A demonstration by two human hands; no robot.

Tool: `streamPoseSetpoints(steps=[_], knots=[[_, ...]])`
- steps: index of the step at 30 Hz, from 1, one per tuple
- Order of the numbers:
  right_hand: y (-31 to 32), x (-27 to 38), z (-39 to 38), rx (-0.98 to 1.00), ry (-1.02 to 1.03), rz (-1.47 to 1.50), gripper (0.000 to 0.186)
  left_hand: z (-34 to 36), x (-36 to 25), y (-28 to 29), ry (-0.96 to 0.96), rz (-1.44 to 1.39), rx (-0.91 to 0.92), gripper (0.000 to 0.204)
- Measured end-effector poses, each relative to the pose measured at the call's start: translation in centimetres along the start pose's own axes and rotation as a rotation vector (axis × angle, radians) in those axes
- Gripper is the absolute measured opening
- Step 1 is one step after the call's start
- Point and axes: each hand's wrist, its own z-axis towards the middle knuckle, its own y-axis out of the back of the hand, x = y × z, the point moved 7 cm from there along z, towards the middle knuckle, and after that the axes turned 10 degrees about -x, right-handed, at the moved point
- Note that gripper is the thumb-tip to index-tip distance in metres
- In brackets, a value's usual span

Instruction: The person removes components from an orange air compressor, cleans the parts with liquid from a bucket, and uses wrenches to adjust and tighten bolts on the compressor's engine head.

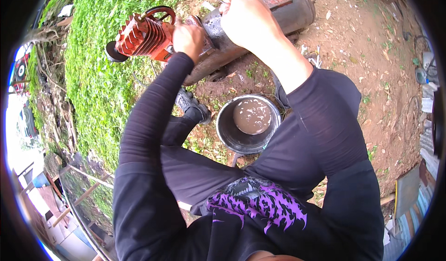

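Observation:
A worn air compressor tank [297, 14] lies across the ground in front of me, grey with rusty patches. On its left end sits a red finned compressor pump [147, 37] with a wheel [162, 14] on its far side and a round black part [115, 52] at its left. My left hand [188, 39] is closed against the pump's right side, its fingertips partly hidden. Above the middle of the tank, my right hand [245, 19] makes a fist; a thin metal rod [218, 0] pokes out past its fingers. The rest of the rod is hidden.
Between my feet stands a black bucket [225, 130] holding murky brown water. Metal tools [316, 57] lie near the tank's right side. Grass [93, 75] covers the left, bare soil with dry leaves [344, 84] the right. Metal sheets [409, 198] stand at the lower right.

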Motion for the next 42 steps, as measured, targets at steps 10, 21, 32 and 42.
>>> streamPoseSetpoints(steps=[10,21,32,42], knots=[[-0.3,-0.9,-0.2,0.113,0.094,-0.077,0.022,1.7,8.3,1.1,0.027,-0.103,-0.110,0.019],[-1.0,-1.7,0.0,0.168,0.189,-0.102,0.019,0.8,2.1,2.2,-0.047,-0.040,0.036,0.013],[7.0,-3.8,3.8,-0.216,-0.387,-0.048,0.021,0.0,0.0,0.0,0.065,-0.354,-0.337,0.017],[6.6,-6.7,5.9,-0.336,-0.375,-0.004,0.023,0.5,-1.0,-1.1,0.130,-0.221,-0.123,0.017]])
